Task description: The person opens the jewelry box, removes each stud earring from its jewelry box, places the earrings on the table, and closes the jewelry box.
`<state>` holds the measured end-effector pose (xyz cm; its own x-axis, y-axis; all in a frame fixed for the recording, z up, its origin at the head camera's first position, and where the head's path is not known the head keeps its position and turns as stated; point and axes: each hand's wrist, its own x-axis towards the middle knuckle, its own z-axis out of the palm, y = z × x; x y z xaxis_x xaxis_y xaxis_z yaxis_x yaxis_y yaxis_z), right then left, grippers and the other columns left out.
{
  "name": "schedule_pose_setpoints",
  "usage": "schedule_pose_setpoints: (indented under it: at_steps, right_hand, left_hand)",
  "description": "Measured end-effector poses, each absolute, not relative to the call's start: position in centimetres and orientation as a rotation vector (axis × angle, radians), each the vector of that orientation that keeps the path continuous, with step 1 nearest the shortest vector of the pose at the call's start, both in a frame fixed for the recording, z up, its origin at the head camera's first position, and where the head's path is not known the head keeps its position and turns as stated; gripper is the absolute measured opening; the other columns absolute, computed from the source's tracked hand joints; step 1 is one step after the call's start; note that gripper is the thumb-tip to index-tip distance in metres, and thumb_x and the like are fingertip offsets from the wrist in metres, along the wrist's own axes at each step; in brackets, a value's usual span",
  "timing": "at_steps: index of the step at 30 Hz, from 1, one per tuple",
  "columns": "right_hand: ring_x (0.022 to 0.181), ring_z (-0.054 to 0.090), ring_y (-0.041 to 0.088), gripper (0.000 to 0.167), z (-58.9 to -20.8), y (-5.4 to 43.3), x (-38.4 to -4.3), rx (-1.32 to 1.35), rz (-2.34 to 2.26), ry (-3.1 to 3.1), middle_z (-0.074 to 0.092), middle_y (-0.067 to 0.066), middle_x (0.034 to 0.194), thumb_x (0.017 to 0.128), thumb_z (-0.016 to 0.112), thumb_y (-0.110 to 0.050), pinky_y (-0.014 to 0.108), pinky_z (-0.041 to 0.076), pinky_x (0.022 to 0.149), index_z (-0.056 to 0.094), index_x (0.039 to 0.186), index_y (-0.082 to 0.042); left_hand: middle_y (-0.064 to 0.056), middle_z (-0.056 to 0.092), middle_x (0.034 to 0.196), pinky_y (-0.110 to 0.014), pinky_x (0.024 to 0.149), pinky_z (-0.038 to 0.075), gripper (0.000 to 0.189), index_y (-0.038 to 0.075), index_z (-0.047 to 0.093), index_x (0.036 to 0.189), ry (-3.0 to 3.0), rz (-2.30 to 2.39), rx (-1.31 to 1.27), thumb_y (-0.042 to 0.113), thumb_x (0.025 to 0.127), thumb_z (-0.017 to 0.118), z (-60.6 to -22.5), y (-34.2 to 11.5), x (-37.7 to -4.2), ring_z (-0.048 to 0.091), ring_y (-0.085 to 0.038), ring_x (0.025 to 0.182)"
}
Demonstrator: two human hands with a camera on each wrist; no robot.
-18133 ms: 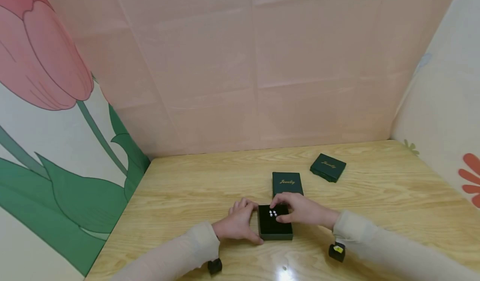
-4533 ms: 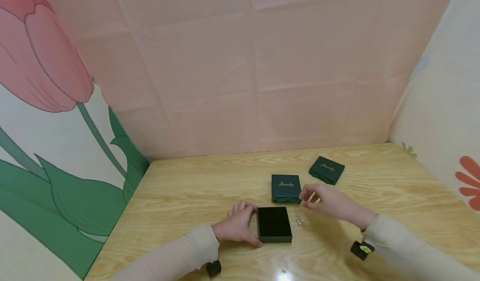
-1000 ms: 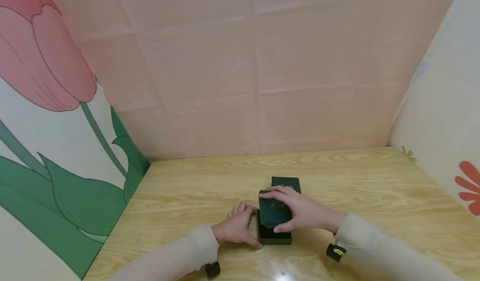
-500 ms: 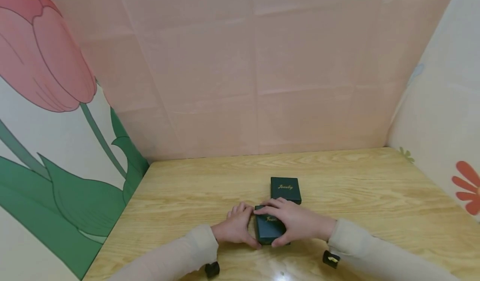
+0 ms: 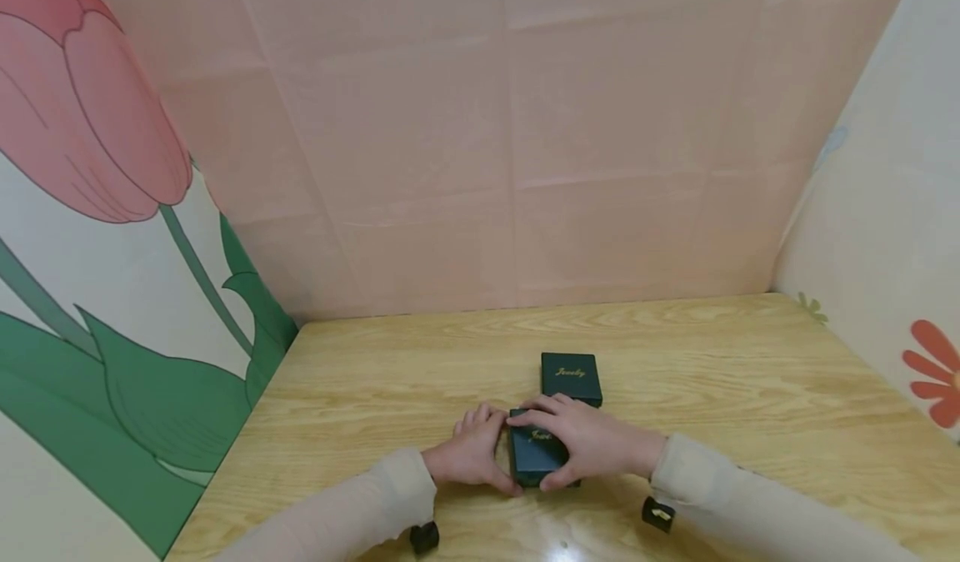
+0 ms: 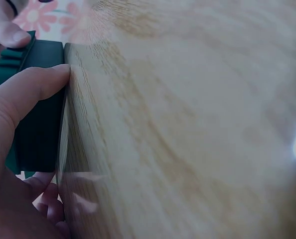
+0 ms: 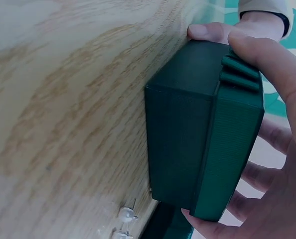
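Observation:
A dark green jewelry box (image 5: 534, 455) with gold lettering sits on the table, its lid (image 7: 233, 144) seated over the base (image 7: 180, 119). My left hand (image 5: 474, 454) holds the base from the left, its thumb (image 6: 36, 84) at the near side. Over the top reaches my right hand (image 5: 596, 437), gripping the lid with the thumb (image 7: 257, 52) at the folded ribbon bow (image 7: 240, 73) and fingers at the far edge. On the wood beside the box lie small pearl earrings (image 7: 127, 215), seen in the right wrist view; my right hand hides them in the head view.
A second green jewelry box (image 5: 571, 376) with its lid on stands just behind the held one. The wooden table (image 5: 405, 362) ends at a pink backdrop (image 5: 420, 170), with a tulip panel (image 5: 120, 128) on the left and a pale wall on the right.
The earrings went from the black insert to the table on the right. My right hand brought the lid from the back right and lowered it onto the base. My left hand stayed put.

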<state>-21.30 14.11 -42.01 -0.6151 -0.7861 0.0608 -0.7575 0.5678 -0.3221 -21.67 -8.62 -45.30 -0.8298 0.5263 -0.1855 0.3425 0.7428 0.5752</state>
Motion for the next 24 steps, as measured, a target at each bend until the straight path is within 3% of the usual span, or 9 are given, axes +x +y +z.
schedule_pose_setpoints:
  at_steps: [15, 24]
  right_hand:
    - [0.125, 0.045, 0.028, 0.08, -42.6, 14.1, -21.5, -1.328, -0.416, 2.652, 0.04, 0.008, 0.147, 0.078, 0.07, -0.061, 0.051, 0.045, 0.095, 0.042, 0.145, -0.029]
    - [0.123, 0.043, 0.026, 0.081, -43.4, 14.1, -21.7, -1.352, -0.471, 2.62, 0.038, 0.004, 0.146, 0.078, 0.07, -0.06, 0.049, 0.045, 0.093, 0.039, 0.145, -0.027]
  left_hand:
    - [0.002, 0.039, 0.124, -0.032, 0.083, 0.027, 0.09, 0.017, 0.044, 0.136, 2.602, 0.77, 0.68, 0.047, 0.063, 0.087, -45.4, -8.5, -21.8, 0.034, -0.017, 0.104]
    - [0.001, 0.039, 0.124, -0.033, 0.083, 0.028, 0.09, 0.017, 0.045, 0.136, 2.607, 0.767, 0.683, 0.047, 0.063, 0.088, -45.6, -8.5, -21.8, 0.034, -0.018, 0.103]
